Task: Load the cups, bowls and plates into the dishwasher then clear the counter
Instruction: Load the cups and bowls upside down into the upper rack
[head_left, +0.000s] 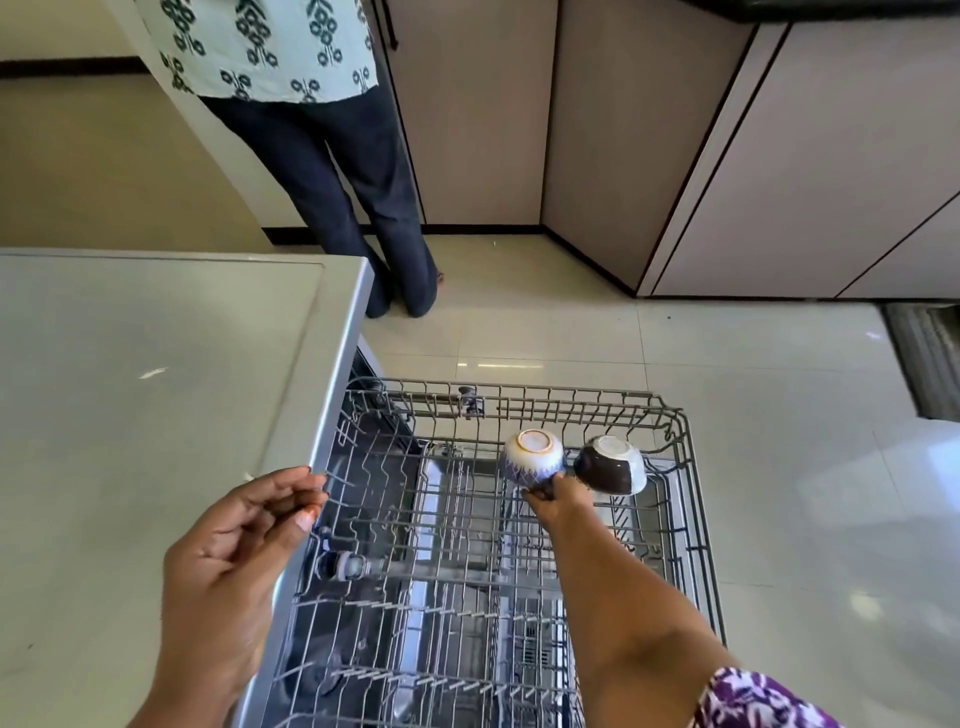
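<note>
A white ceramic bowl with a blue-purple pattern (532, 457) and a dark brown ceramic bowl (609, 470) sit upside down, just beside each other, in the grey wire dishwasher rack (545, 401).

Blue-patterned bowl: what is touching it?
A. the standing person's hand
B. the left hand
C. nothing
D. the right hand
D: the right hand grips the blue-patterned bowl at its lower edge, base up in the rack, while the left hand hovers by the counter holding nothing.
</note>
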